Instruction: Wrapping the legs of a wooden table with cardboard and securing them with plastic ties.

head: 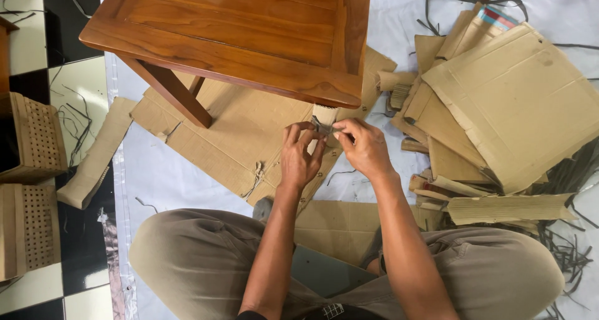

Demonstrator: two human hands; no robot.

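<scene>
Sitting cross-legged on a white floor sheet, a person in khaki trousers is working with both bare hands just below the corner of a low wooden table. The left hand is curling its fingers and thumb around a narrow strip of cardboard, gripping it from the left. The right hand is pinching the same strip from the right, thumb and forefinger pressing together on a small dark piece at its middle; what that piece is, I cannot tell. The strip is standing upright between the two hands, its top end touching the table's underside edge.

Beneath the hands a large flat cardboard sheet is lying on the floor, running under the table. To the person's right a loose heap of cardboard panels is piling up, with dark thin trimmings scattering around it. On the far left, on black-and-white floor tiles, two perforated cardboard boxes are standing one behind the other. A grey flat board is resting in the person's lap.
</scene>
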